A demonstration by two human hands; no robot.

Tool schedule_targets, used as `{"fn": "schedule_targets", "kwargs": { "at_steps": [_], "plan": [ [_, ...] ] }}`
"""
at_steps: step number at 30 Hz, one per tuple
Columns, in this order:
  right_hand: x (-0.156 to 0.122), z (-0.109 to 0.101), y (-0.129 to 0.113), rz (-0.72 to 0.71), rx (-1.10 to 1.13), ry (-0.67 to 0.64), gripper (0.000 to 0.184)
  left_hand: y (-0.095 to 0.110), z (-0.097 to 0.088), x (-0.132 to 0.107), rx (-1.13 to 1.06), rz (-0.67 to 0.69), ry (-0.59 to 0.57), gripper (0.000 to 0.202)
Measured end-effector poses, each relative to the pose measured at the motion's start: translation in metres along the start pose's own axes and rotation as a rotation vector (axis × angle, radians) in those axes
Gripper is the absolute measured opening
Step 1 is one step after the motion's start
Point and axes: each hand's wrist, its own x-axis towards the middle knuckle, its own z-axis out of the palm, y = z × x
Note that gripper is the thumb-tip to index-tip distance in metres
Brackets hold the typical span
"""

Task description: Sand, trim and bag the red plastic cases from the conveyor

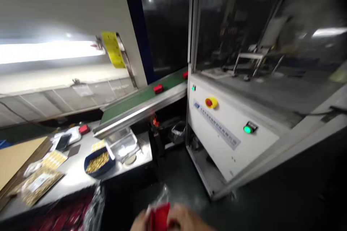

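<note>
Red piece [160,217] sits between the left grip [141,221] and right grip [187,218], both clamped on its sides.

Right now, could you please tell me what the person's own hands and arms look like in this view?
The left hand and the right hand look bare, with no gloves visible. Both are blurred and cut off by the picture's lower edge, and no sleeves can be made out.
</note>
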Motion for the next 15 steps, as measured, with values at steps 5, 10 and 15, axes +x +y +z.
{"fn": "schedule_targets", "kwargs": {
  "at_steps": [5, 10, 15],
  "plan": [
    [0.022, 0.003, 0.018, -0.026, 0.101, 0.034, 0.013, -0.012, -0.025, 0.039, 0.093, 0.280, -0.040, 0.041],
    [0.044, -0.006, 0.008, 0.006, 0.189, 0.021, 0.023, -0.002, -0.028, 0.051, 0.032, 0.387, -0.106, 0.040],
    [0.078, -0.005, -0.008, 0.043, 0.073, 0.032, 0.023, 0.012, -0.053, 0.062, -0.004, 0.428, -0.154, 0.032]
  ]
}}
